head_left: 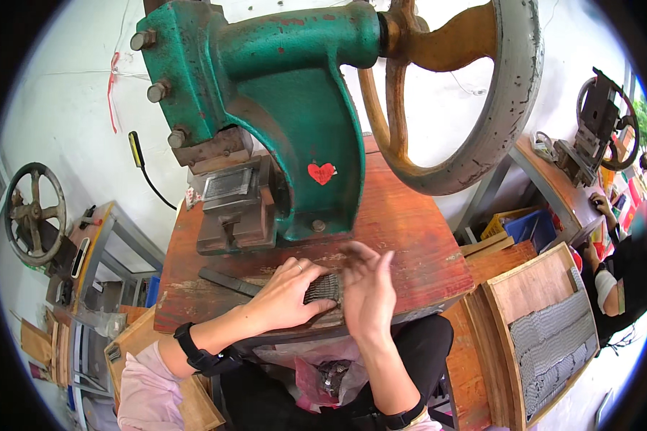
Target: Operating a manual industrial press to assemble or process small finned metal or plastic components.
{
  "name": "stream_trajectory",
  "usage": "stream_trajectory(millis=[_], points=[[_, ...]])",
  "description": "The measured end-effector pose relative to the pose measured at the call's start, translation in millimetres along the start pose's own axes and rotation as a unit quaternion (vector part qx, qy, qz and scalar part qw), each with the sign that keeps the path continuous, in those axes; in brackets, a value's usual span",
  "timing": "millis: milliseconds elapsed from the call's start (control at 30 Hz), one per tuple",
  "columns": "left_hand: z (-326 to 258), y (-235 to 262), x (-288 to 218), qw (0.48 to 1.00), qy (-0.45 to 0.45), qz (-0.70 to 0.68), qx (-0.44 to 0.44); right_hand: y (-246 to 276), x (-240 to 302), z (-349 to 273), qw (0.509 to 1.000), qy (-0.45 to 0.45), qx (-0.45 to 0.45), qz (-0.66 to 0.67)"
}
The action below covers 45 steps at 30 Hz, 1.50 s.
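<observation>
Stacked grey metal strips (323, 289) lie in a small bundle on the front part of the wooden desk (417, 244), held between both hands. From the left, the left hand (287, 291) lies over the bundle with its fingers bent around the near side, thumb under the edge, gripping it. At the bundle's right end, the right hand (368, 287) stands on edge with its palm pressed against the strips, fingers straight and raised, not curled around them. A black wristband (194, 350) sits on the left forearm. Below the desk edge, in the person's lap, a pink plastic bag (323, 373) holds dark small parts. Just left of the hands a dark flat bar (226, 280) lies on the desk. Farther back stands a green cast-iron hand press (295, 108) with a red heart sticker (321, 172), its die block (230, 208) at the front and a big spoked flywheel (496, 108) to the right. At right, a wooden tray (546, 276) carries rows of grey strips (553, 345).
</observation>
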State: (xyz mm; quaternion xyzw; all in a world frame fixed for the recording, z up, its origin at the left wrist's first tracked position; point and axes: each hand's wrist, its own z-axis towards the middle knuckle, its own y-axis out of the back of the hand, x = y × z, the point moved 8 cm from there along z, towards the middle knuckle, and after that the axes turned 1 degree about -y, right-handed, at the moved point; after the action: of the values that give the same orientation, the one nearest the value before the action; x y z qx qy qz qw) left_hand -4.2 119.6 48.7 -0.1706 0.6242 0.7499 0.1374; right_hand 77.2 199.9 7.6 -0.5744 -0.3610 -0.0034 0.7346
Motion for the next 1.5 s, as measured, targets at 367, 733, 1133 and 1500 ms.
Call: stream_trajectory(millis=[367,733,1133,1500], points=[[-10,-2,5,0.998,-0.067,0.013,-0.006,-32,19,-17,0.767,0.077,0.262,-0.58],[-45,13,3,0.995,-0.023,0.07,-0.062,-51,12,-21,0.646,0.127,0.34,-0.671],[-84,135,30,0.92,-0.032,-0.037,-0.389,-152,2,2,0.686,0.182,0.281,-0.646],[1,176,142,0.926,0.113,-0.033,-0.358,-174,-58,106,0.707,0.203,0.15,-0.661]])
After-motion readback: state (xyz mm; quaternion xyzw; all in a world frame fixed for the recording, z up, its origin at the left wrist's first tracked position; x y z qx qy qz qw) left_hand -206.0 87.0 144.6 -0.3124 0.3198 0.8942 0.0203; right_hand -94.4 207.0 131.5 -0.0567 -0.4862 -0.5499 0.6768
